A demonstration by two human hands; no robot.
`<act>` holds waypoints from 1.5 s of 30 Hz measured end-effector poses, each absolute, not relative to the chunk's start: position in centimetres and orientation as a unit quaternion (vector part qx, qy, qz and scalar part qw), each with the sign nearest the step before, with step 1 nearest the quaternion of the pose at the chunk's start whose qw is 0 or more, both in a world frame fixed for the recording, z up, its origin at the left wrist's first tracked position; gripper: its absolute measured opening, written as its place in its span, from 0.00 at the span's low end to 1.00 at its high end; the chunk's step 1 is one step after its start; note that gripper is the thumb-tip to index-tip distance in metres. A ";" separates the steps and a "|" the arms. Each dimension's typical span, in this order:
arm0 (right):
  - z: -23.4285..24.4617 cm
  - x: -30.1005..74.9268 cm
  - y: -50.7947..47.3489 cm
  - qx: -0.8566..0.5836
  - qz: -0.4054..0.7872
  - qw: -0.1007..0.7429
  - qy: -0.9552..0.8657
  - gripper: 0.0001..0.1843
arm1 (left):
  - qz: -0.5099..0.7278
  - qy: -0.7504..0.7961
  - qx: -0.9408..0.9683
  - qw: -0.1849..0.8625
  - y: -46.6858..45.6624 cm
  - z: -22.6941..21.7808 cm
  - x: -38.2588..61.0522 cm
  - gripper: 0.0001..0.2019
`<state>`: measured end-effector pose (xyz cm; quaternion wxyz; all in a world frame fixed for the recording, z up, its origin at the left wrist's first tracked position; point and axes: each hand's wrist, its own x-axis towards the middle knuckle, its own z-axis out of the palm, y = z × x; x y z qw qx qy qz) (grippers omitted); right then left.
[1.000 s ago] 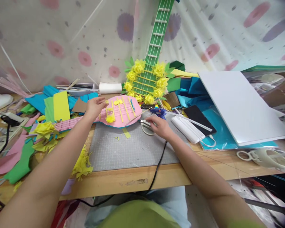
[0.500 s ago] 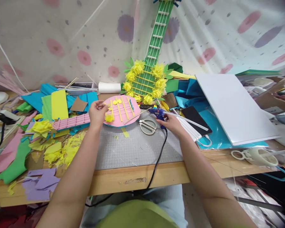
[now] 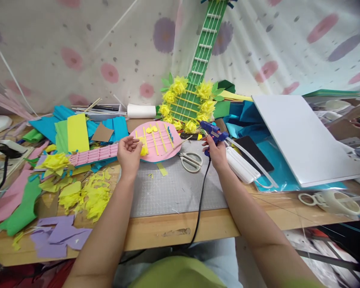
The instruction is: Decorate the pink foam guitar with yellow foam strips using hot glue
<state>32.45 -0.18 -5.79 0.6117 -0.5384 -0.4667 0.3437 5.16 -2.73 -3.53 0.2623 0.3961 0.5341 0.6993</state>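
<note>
My left hand (image 3: 129, 154) is over the left end of a pink paper guitar body (image 3: 165, 140), thumb and fingertips pinched together. Whatever is between the fingertips is too small to make out. Just right of them a yellow paper piece (image 3: 144, 149) shows on the pink body, partly hidden by the fingers. Yellow strips and small yellow shapes (image 3: 151, 129) decorate that body. In my right hand (image 3: 216, 154) is a blue glue gun (image 3: 213, 131), gripped by its handle, with its nozzle to the left and a clear glue stick (image 3: 252, 154) out of its back.
Scissors (image 3: 191, 162) lie on the grey cutting mat (image 3: 174, 196). A green paper guitar with yellow flowers (image 3: 195, 90) leans behind. Yellow scraps (image 3: 93, 196) and purple scraps (image 3: 58, 236) cover the left side; a white board (image 3: 300, 140) is at right. The black cord (image 3: 201, 204) crosses the front edge.
My right hand has picked the glue gun up and raised it off the table. My left hand has shifted slightly right and lower, still pinched. The view has turned a little left.
</note>
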 end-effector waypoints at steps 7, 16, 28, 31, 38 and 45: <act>-1.4 26.1 -1.5 -0.472 0.463 0.451 -0.599 0.24 | 0.706 0.529 0.392 0.260 -2.8 -4.4 4.7 0.19; -4.1 22.8 -1.0 -0.484 0.467 0.396 -0.625 0.25 | 0.697 0.559 0.385 0.233 -2.5 -4.7 4.1 0.19; -5.1 22.6 -1.1 -0.506 0.417 0.374 -0.656 0.23 | 0.696 0.552 0.398 0.227 -2.6 -5.0 4.2 0.20; -5.0 22.6 -1.1 -0.508 0.413 0.377 -0.655 0.23 | 0.698 0.549 0.398 0.230 -2.6 -4.9 4.3 0.20; -4.9 22.5 -1.2 -0.516 0.410 0.363 -0.658 0.23 | 0.697 0.550 0.400 0.228 -2.6 -4.9 4.4 0.20; -4.7 22.5 -1.3 -0.516 0.408 0.366 -0.658 0.23 | 0.688 0.556 0.402 0.235 -2.9 -4.6 4.7 0.19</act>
